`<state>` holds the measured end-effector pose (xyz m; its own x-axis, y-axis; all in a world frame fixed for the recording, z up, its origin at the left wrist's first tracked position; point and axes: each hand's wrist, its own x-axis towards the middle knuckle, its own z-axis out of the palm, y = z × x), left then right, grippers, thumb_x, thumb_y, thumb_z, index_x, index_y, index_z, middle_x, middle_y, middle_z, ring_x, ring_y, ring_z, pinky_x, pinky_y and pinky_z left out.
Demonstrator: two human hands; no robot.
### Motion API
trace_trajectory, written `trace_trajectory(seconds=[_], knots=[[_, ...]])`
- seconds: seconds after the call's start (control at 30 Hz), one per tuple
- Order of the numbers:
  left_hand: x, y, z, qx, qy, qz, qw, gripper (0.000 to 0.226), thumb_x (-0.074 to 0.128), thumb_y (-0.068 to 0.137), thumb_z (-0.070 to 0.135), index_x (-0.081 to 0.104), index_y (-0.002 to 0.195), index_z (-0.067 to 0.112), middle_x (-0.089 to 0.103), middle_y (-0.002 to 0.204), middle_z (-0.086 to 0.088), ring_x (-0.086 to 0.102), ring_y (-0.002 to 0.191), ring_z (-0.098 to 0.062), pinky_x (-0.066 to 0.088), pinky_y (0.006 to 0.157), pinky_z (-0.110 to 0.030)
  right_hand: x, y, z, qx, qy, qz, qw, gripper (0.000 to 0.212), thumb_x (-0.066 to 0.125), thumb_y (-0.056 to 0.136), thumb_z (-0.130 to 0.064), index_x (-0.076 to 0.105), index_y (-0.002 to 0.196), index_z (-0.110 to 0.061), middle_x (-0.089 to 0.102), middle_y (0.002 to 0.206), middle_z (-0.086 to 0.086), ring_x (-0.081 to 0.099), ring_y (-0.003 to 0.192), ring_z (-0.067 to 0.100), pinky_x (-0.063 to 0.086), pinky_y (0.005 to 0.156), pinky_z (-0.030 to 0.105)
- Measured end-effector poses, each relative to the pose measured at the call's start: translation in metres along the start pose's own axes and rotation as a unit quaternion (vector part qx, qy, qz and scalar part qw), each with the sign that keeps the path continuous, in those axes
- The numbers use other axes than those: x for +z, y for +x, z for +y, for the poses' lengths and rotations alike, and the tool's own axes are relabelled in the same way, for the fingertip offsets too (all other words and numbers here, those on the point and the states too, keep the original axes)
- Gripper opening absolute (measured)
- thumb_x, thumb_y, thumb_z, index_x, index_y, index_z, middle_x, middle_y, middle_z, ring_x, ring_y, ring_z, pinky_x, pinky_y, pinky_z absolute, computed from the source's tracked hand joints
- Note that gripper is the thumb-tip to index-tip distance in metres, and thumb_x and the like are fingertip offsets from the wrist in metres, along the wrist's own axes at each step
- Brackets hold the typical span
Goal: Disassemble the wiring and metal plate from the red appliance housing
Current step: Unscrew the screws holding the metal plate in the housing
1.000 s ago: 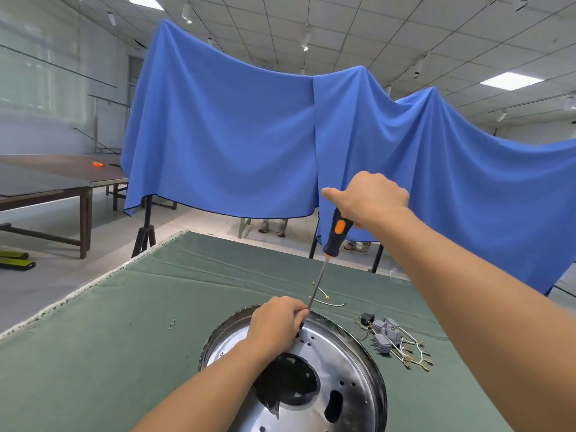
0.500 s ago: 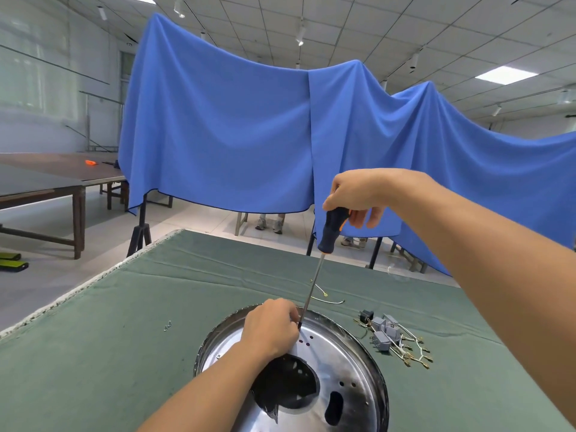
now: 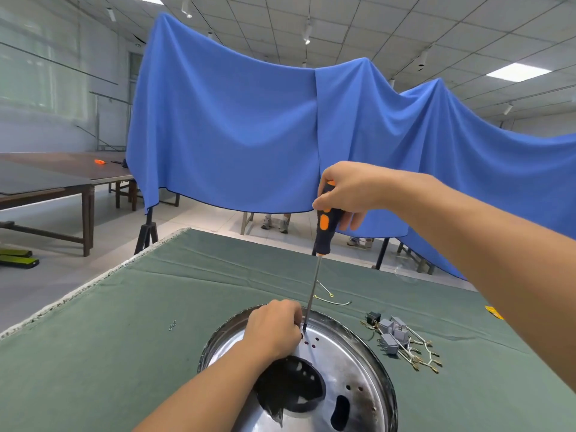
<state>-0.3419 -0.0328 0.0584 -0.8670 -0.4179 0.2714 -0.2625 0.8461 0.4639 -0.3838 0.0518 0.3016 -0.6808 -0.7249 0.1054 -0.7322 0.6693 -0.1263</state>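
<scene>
Head view: 2 hands [image 3: 349, 190], 1 screwdriver [image 3: 322, 232], 1 metal plate [image 3: 352, 360].

Both bare hands at work, right raised above left.

The right hand [image 3: 349, 190] is held high, its forearm reaching in from the right edge, fingers [image 3: 350, 221] curled round the top of a black-and-orange-handled screwdriver [image 3: 324, 227] that stands nearly upright. The left hand [image 3: 274, 330] sits low, forearm coming up from the bottom edge, knuckles up, fingers bent beside the screwdriver's tip; whether they pinch anything cannot be told.
</scene>
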Motion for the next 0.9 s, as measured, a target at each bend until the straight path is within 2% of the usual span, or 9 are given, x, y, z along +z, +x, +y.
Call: trace_trajectory(seconds=[0.1, 0.23, 0.37, 0.47, 0.6, 0.67, 0.77, 0.87, 0.9], knots=[[0.0, 0.0, 0.0, 0.008, 0.009, -0.001, 1.0, 0.025, 0.048, 0.083, 0.016, 0.061, 0.101, 0.028, 0.064, 0.113, 0.003, 0.057, 0.106, -0.021, 0.04, 0.08, -0.031, 0.004, -0.005, 0.0, 0.038, 0.003, 0.009, 0.999, 0.023, 0.05, 0.089, -0.029, 0.058, 0.09, -0.007, 0.071, 0.08, 0.011, 0.071, 0.063, 0.028, 0.054, 0.05, 0.028], [0.001, -0.002, -0.001, 0.015, 0.016, 0.002, 1.0, 0.025, 0.047, 0.083, 0.017, 0.06, 0.102, 0.027, 0.064, 0.112, 0.003, 0.057, 0.105, -0.021, 0.041, 0.081, -0.032, 0.011, -0.005, -0.001, 0.074, -0.193, 0.137, 0.969, 0.04, 0.045, 0.093, -0.046, 0.046, 0.069, -0.014, 0.052, 0.065, 0.001, 0.048, 0.051, 0.018, 0.03, 0.05, 0.024], [0.001, -0.003, 0.0, 0.015, 0.016, 0.008, 1.0, 0.022, 0.048, 0.084, 0.018, 0.06, 0.101, 0.028, 0.065, 0.109, 0.002, 0.058, 0.102, -0.022, 0.038, 0.076, -0.029, 0.008, 0.0, -0.008, -0.049, -0.1, 0.052, 0.992, 0.019, 0.054, 0.091, -0.033, 0.05, 0.08, -0.018, 0.061, 0.073, 0.004, 0.052, 0.056, 0.017, 0.036, 0.048, 0.024], [0.0, -0.002, 0.001, 0.015, 0.011, 0.01, 1.0, 0.021, 0.05, 0.084, 0.018, 0.062, 0.098, 0.029, 0.065, 0.107, 0.003, 0.058, 0.1, -0.022, 0.037, 0.074, -0.029, 0.004, -0.005, -0.008, -0.063, 0.018, -0.009, 0.998, 0.007, 0.058, 0.087, -0.025, 0.053, 0.09, -0.021, 0.065, 0.082, 0.002, 0.06, 0.055, 0.015, 0.042, 0.038, 0.019], [0.0, -0.002, 0.001, 0.018, 0.004, 0.016, 1.0, 0.021, 0.051, 0.084, 0.018, 0.062, 0.098, 0.03, 0.065, 0.109, 0.005, 0.059, 0.101, -0.019, 0.036, 0.074, -0.027, 0.0, -0.012, -0.006, 0.054, -0.069, 0.011, 0.996, 0.027, 0.052, 0.082, -0.039, 0.058, 0.086, -0.012, 0.07, 0.07, 0.006, 0.066, 0.044, 0.02, 0.05, 0.051, 0.026], [0.0, -0.002, 0.0, 0.02, 0.005, 0.018, 1.0, 0.022, 0.051, 0.085, 0.018, 0.062, 0.1, 0.03, 0.065, 0.11, 0.005, 0.058, 0.103, -0.019, 0.036, 0.074, -0.027, 0.003, -0.013, -0.005, 0.077, -0.144, 0.06, 0.985, 0.038, 0.05, 0.088, -0.047, 0.053, 0.074, -0.011, 0.065, 0.053, 0.002, 0.059, 0.037, 0.017, 0.038, 0.05, 0.024], [0.0, -0.004, 0.001, 0.02, 0.008, 0.016, 1.0, 0.023, 0.05, 0.085, 0.019, 0.062, 0.101, 0.03, 0.065, 0.111, 0.004, 0.058, 0.103, -0.02, 0.037, 0.076, -0.028, 0.002, -0.008, -0.009, 0.037, -0.173, 0.054, 0.983, 0.03, 0.048, 0.092, -0.031, 0.052, 0.071, -0.01, 0.057, 0.045, 0.001, 0.049, 0.041, 0.016, 0.033, 0.046, 0.023], [-0.001, -0.005, 0.002, 0.02, 0.016, 0.011, 1.0, 0.023, 0.05, 0.085, 0.018, 0.062, 0.103, 0.028, 0.066, 0.109, 0.002, 0.059, 0.101, -0.022, 0.039, 0.075, -0.029, -0.004, -0.012, -0.016, 0.013, -0.065, -0.044, 0.997, 0.012, 0.053, 0.089, -0.017, 0.057, 0.096, -0.008, 0.066, 0.075, 0.008, 0.062, 0.054, 0.018, 0.047, 0.042, 0.022], [-0.001, -0.004, 0.002, 0.02, 0.017, 0.009, 1.0, 0.023, 0.05, 0.085, 0.018, 0.062, 0.103, 0.028, 0.066, 0.109, 0.002, 0.059, 0.1, -0.022, 0.039, 0.075, -0.029, -0.003, -0.013, -0.016, 0.013, -0.045, -0.055, 0.997, 0.017, 0.054, 0.086, -0.015, 0.054, 0.102, -0.01, 0.065, 0.086, 0.009, 0.067, 0.06, 0.02, 0.051, 0.044, 0.024]])
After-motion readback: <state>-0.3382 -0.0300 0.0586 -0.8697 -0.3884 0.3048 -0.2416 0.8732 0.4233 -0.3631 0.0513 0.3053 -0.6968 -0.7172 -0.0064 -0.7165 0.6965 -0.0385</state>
